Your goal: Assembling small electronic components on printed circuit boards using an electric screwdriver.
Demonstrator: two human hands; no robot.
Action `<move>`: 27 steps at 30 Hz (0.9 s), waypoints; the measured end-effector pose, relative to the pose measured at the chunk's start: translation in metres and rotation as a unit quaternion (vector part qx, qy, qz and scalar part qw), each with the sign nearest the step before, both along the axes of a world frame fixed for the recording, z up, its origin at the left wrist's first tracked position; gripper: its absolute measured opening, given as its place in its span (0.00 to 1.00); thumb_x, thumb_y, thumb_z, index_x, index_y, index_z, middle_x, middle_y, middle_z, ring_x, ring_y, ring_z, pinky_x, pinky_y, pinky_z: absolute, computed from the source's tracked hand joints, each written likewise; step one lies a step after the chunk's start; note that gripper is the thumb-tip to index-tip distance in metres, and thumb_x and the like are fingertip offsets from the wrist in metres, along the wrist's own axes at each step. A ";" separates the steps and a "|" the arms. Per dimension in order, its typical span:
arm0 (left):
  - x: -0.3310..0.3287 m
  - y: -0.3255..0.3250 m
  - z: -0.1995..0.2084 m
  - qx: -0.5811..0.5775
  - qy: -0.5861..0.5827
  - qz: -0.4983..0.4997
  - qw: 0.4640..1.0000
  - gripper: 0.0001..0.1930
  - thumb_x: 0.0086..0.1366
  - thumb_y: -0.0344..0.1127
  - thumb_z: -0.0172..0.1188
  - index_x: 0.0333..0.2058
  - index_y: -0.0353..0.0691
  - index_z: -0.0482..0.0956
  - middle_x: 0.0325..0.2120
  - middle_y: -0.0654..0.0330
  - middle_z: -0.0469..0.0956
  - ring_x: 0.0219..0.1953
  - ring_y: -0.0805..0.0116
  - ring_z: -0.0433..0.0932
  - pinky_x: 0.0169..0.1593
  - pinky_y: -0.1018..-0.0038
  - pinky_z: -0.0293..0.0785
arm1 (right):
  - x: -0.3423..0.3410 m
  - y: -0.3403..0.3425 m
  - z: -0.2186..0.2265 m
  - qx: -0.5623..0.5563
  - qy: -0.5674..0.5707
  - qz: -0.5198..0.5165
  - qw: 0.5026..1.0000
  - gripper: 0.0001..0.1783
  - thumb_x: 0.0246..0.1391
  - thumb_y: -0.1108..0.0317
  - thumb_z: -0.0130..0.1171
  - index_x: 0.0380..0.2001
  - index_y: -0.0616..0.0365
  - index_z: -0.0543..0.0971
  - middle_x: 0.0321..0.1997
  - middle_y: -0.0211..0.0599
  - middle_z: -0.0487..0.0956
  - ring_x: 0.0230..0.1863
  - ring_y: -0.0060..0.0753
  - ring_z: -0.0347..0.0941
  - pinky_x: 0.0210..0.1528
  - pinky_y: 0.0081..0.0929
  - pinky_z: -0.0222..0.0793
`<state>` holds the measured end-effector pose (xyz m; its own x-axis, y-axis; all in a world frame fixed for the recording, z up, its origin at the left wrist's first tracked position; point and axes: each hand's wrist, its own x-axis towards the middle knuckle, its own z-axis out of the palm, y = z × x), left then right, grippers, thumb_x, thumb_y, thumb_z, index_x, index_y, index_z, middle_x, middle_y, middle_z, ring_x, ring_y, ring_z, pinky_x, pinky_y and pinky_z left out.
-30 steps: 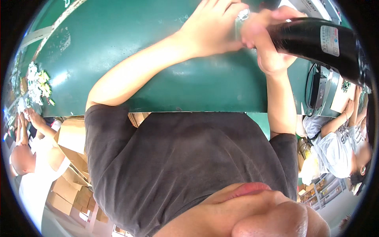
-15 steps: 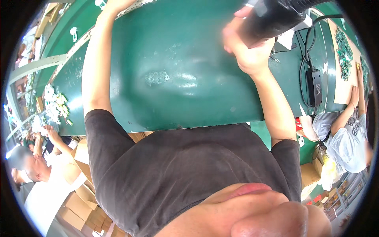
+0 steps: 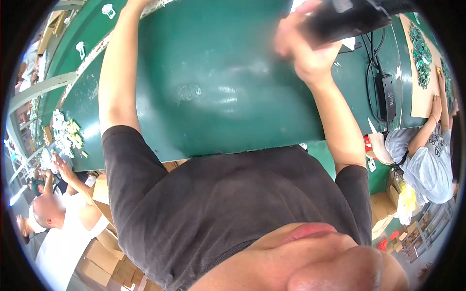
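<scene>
While right hand (image 3: 311, 56) grips black handheld tool (image 3: 347, 23), axis near three o'clock, left hand, past eleven, is unseen, state indeterminable.

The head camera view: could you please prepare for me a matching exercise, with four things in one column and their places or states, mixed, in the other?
Things:
1. Right hand
2. Power adapter
3. Heap of green pieces
4. Left hand

Places or states:
A. On the tan board
B. Mostly cut off by the picture's top edge
C. Holding the black tool
D. On the green table, with cables beside it

Pairs: 1-C, 2-D, 3-A, 4-B
</scene>
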<state>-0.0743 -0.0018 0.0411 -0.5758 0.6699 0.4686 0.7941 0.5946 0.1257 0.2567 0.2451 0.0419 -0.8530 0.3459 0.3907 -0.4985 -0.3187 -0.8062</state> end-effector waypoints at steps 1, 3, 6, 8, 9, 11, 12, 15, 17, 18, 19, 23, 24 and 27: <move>-0.003 0.002 0.006 0.001 -0.009 -0.003 1.000 0.08 0.57 0.36 0.73 0.34 0.42 0.85 0.51 0.50 0.73 0.57 0.46 0.71 0.62 0.58 0.67 | -0.001 0.002 0.002 0.001 -0.002 0.001 1.000 0.24 0.55 0.89 0.58 0.52 0.62 0.64 0.26 0.36 0.75 0.18 0.25 0.70 0.21 0.24 0.69; 0.005 0.001 0.005 0.021 0.014 -0.029 0.999 0.08 0.57 0.36 0.73 0.33 0.42 0.84 0.51 0.51 0.73 0.57 0.46 0.71 0.62 0.58 0.67 | -0.003 0.008 0.006 0.025 0.050 -0.003 0.998 0.24 0.56 0.87 0.57 0.53 0.61 0.62 0.24 0.37 0.74 0.17 0.26 0.70 0.21 0.25 0.69; 0.035 0.013 0.014 0.048 -0.023 -0.065 0.996 0.08 0.57 0.35 0.72 0.32 0.41 0.83 0.52 0.51 0.73 0.58 0.48 0.70 0.62 0.59 0.66 | -0.003 0.032 0.030 0.020 0.127 0.020 0.991 0.22 0.59 0.82 0.53 0.56 0.57 0.68 0.22 0.33 0.70 0.18 0.27 0.66 0.21 0.32 0.66; 0.063 0.039 0.019 0.048 -0.032 -0.086 0.995 0.08 0.58 0.34 0.72 0.32 0.40 0.82 0.52 0.51 0.72 0.58 0.48 0.70 0.62 0.60 0.65 | 0.010 0.066 0.051 0.086 0.145 -0.031 0.985 0.23 0.62 0.74 0.49 0.60 0.52 0.66 0.22 0.31 0.66 0.21 0.29 0.63 0.25 0.38 0.66; 0.079 0.040 0.023 0.036 -0.030 -0.091 0.995 0.07 0.58 0.32 0.71 0.33 0.40 0.81 0.53 0.51 0.72 0.58 0.49 0.69 0.62 0.61 0.65 | 0.013 0.086 0.055 0.082 0.139 -0.032 0.986 0.14 0.62 0.73 0.47 0.51 0.56 0.70 0.21 0.30 0.66 0.21 0.29 0.63 0.27 0.39 0.66; 0.113 0.044 0.033 0.020 -0.014 -0.093 0.995 0.07 0.59 0.31 0.69 0.33 0.40 0.80 0.53 0.51 0.72 0.58 0.49 0.69 0.62 0.61 0.64 | 0.014 0.114 0.065 0.088 0.131 -0.020 0.987 0.09 0.61 0.72 0.46 0.38 0.61 0.75 0.20 0.29 0.65 0.22 0.30 0.64 0.29 0.40 0.66; 0.135 0.043 0.041 0.028 -0.040 -0.116 0.992 0.07 0.58 0.30 0.69 0.32 0.40 0.79 0.52 0.51 0.72 0.57 0.48 0.69 0.62 0.60 0.65 | 0.008 0.120 0.067 0.090 0.131 -0.001 0.987 0.10 0.61 0.72 0.45 0.34 0.62 0.76 0.20 0.29 0.65 0.23 0.30 0.64 0.30 0.40 0.66; 0.182 0.065 0.035 0.084 -0.065 -0.214 0.971 0.09 0.55 0.29 0.70 0.30 0.39 0.76 0.51 0.51 0.72 0.54 0.47 0.70 0.59 0.58 0.67 | 0.006 0.104 0.076 0.112 0.115 -0.128 0.979 0.14 0.60 0.69 0.46 0.21 0.60 0.73 0.20 0.29 0.65 0.23 0.30 0.64 0.32 0.39 0.66; 0.216 0.072 0.031 0.083 -0.091 -0.268 0.956 0.10 0.52 0.28 0.70 0.28 0.39 0.75 0.50 0.52 0.72 0.52 0.48 0.71 0.57 0.58 0.69 | 0.000 0.083 0.077 0.204 0.059 -0.187 0.959 0.13 0.59 0.66 0.47 0.21 0.57 0.72 0.20 0.29 0.65 0.24 0.30 0.64 0.34 0.37 0.66; 0.228 0.076 0.021 0.086 -0.097 -0.286 0.949 0.10 0.51 0.28 0.70 0.29 0.39 0.75 0.50 0.52 0.72 0.52 0.48 0.70 0.56 0.59 0.69 | -0.003 0.071 0.080 0.226 0.031 -0.214 0.950 0.13 0.59 0.66 0.47 0.21 0.57 0.71 0.20 0.28 0.65 0.24 0.30 0.64 0.34 0.36 0.65; 0.243 0.075 0.027 0.052 -0.171 -0.291 0.940 0.11 0.51 0.28 0.71 0.30 0.39 0.76 0.50 0.52 0.71 0.53 0.47 0.70 0.56 0.57 0.69 | -0.006 0.059 0.083 0.245 0.003 -0.239 0.939 0.13 0.59 0.65 0.47 0.21 0.56 0.71 0.21 0.28 0.64 0.24 0.30 0.64 0.35 0.35 0.65; 0.255 0.071 -0.019 0.109 -0.142 -0.348 0.920 0.13 0.51 0.31 0.72 0.33 0.38 0.78 0.57 0.48 0.69 0.58 0.44 0.68 0.59 0.54 0.68 | -0.006 0.097 0.070 0.207 0.080 0.092 0.971 0.18 0.68 0.72 0.48 0.59 0.52 0.62 0.21 0.25 0.64 0.18 0.23 0.61 0.26 0.23 0.66; 0.257 0.070 -0.020 0.122 -0.142 -0.359 0.915 0.14 0.51 0.33 0.73 0.35 0.38 0.79 0.60 0.46 0.67 0.60 0.42 0.67 0.61 0.53 0.68 | 0.001 0.096 0.063 0.126 0.040 0.128 0.983 0.05 0.63 0.73 0.46 0.42 0.56 0.68 0.22 0.26 0.63 0.21 0.26 0.62 0.30 0.29 0.64; 0.253 0.073 0.001 0.086 -0.139 -0.335 0.928 0.18 0.49 0.36 0.74 0.38 0.38 0.81 0.65 0.42 0.63 0.63 0.39 0.64 0.63 0.52 0.66 | 0.012 0.092 0.048 0.067 0.005 0.166 0.984 0.14 0.58 0.79 0.41 0.32 0.59 0.78 0.23 0.27 0.62 0.26 0.29 0.62 0.34 0.33 0.60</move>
